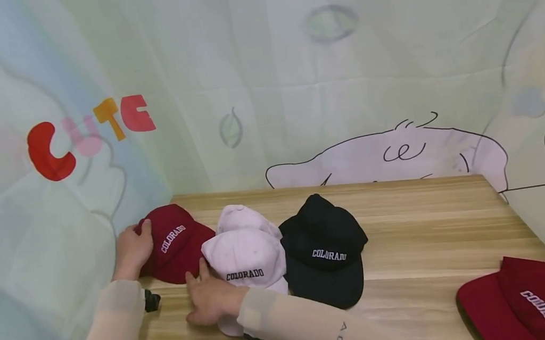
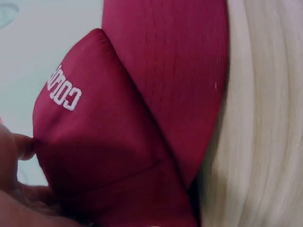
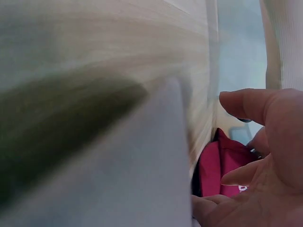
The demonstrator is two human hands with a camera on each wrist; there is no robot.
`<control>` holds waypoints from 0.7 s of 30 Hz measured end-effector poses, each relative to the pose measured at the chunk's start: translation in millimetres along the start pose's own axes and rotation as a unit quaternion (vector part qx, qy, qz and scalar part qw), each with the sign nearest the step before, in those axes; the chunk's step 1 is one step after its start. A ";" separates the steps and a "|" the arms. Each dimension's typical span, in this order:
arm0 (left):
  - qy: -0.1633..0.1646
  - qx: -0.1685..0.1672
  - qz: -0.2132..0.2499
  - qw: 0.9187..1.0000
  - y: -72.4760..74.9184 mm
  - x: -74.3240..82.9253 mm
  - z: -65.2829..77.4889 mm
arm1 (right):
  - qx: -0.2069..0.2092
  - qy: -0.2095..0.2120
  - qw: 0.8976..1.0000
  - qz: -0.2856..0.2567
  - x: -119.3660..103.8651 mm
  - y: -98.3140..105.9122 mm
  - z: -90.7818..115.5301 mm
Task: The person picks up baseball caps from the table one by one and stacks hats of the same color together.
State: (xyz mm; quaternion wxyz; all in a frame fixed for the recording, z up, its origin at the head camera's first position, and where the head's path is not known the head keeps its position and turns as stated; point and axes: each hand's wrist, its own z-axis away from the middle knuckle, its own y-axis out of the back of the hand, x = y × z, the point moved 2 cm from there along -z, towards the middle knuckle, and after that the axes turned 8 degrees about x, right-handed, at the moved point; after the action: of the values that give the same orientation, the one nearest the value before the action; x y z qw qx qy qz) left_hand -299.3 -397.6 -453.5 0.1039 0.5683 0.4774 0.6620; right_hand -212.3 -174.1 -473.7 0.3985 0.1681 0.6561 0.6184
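At the table's left side, my left hand (image 1: 133, 248) grips a dark red baseball cap (image 1: 175, 247) by its crown edge, thumb on top. The left wrist view shows that cap (image 2: 104, 127) close up, with its brim beyond the crown. My right hand (image 1: 212, 297) has its fingers spread, between the red cap's brim and a whitish cap (image 1: 247, 252). Both lie very near its fingertips; whether they touch is unclear. Behind the whitish cap's crown rises a second whitish crown (image 1: 238, 215). A pale, blurred brim (image 3: 118, 184) fills the right wrist view's lower left.
A black cap (image 1: 324, 246) lies against the whitish one's right side. Another dark red cap (image 1: 542, 298) sits at the front right, cut off by the frame. The wooden table (image 1: 416, 228) meets printed curtains (image 1: 208, 89) at the back and sides.
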 end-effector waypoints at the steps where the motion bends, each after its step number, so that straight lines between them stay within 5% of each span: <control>1: 0.010 0.006 0.012 1.000 0.3 -0.4 0.7 | 0.001 0.002 1.000 0.000 0.3 -0.8 -0.2; 6: 0.077 0.011 0.084 0.993 5.5 -1.8 5.1 | -0.001 0.007 1.000 -0.003 1.1 -4.5 -0.4; 11: 0.112 -0.033 0.129 0.985 16.9 1.2 8.0 | 0.003 0.005 1.000 -0.018 2.2 -6.7 0.9; 15: 0.097 -0.051 0.136 0.985 29.0 6.9 9.2 | 0.010 0.006 0.999 -0.043 3.4 -6.9 2.7; 21: 0.026 -0.003 0.105 0.994 46.2 23.6 14.7 | 0.022 0.013 0.997 -0.076 3.7 -3.7 5.5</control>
State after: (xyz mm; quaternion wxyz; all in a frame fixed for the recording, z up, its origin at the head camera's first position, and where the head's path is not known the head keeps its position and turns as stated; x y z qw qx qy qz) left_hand -276.0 -398.2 -404.9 0.0232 0.5974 0.4153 0.6856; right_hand -209.5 -168.4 -477.9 0.4315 0.1185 0.6859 0.5739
